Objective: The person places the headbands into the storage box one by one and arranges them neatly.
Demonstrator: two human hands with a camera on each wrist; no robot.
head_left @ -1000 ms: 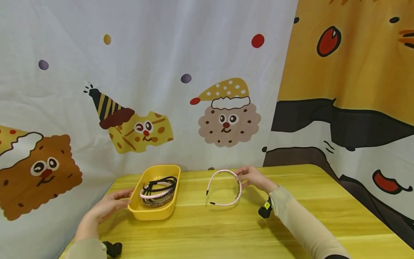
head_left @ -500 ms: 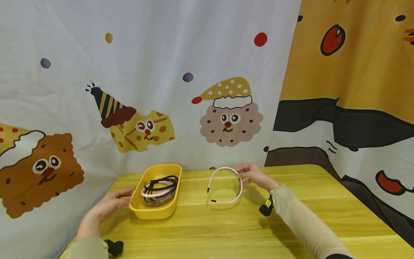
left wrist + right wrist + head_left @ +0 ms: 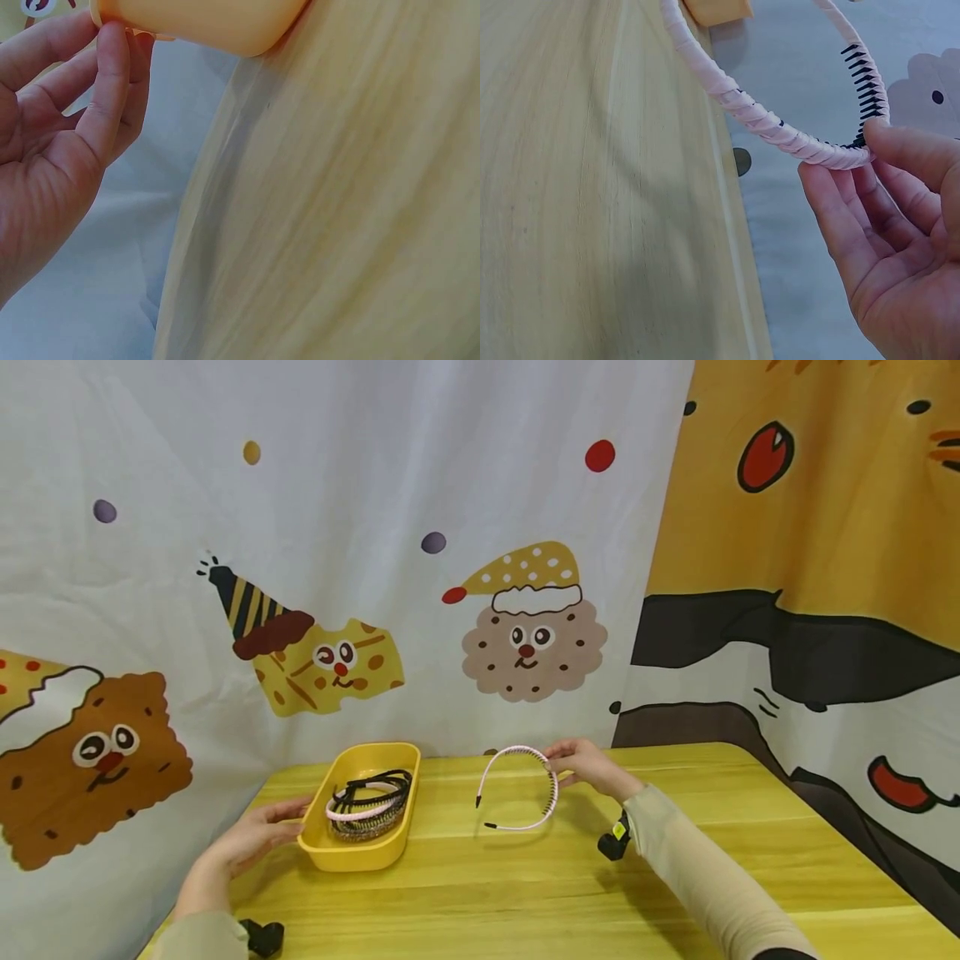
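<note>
In the head view, my right hand (image 3: 588, 766) holds a pink wrapped headband (image 3: 553, 793) above the table, its tips pointing left. The right wrist view shows thumb and fingertips pinching the band (image 3: 772, 127), with black comb teeth along its inner side. My left hand (image 3: 251, 839) is at the left side of a yellow plastic basket (image 3: 352, 857). Seen from the left wrist, the fingers (image 3: 112, 71) grip the basket's rim (image 3: 202, 19). Inside the basket lie several headbands (image 3: 367, 806), black, pink and glittery brown, overlapping one another.
The wood-grain table (image 3: 480, 902) has its far edge against a hanging cartoon-print cloth (image 3: 450, 468). A black wrist-worn device (image 3: 615, 839) sits under the right wrist, and another black device (image 3: 262, 937) is by the left wrist.
The headband in my right hand has shifted very slightly left and up. My left hand and the basket stay in place; the view has wobbled slightly.
</note>
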